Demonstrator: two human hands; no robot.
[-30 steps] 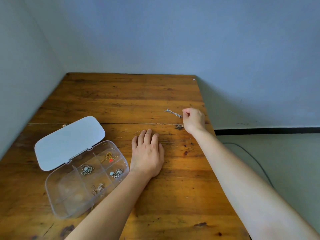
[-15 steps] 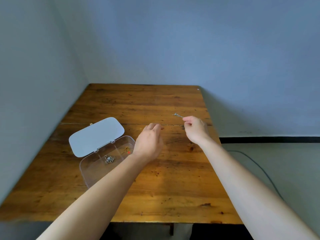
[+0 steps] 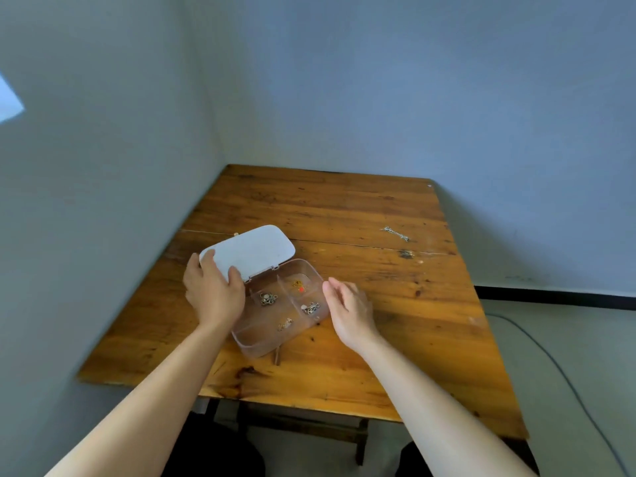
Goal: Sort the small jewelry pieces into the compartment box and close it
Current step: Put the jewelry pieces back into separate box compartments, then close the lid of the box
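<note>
Bare table (image 3: 395,332) lies right of the compartment box (image 3: 261,342), well clear up to the small chain (image 3: 395,233) near the far edge. The open lid (image 3: 253,251) and the left hand (image 3: 213,297) block the box's left side; the wall (image 3: 103,235) hems that side.

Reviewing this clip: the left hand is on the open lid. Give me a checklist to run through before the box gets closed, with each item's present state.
1. Lid free to swing: ok. The white plastic lid lies open, flat on the wooden table.
2. Left hand grips the lid: ok, its fingers wrap the lid's near edge.
3. Right hand clear of the clear compartment box: not ok, it hovers at the box's right rim.
4. All pieces in the box: not ok. A silver chain piece lies loose on the table, far right.
5. Nothing overhanging the box rim: cannot tell; the pieces are too small.
</note>
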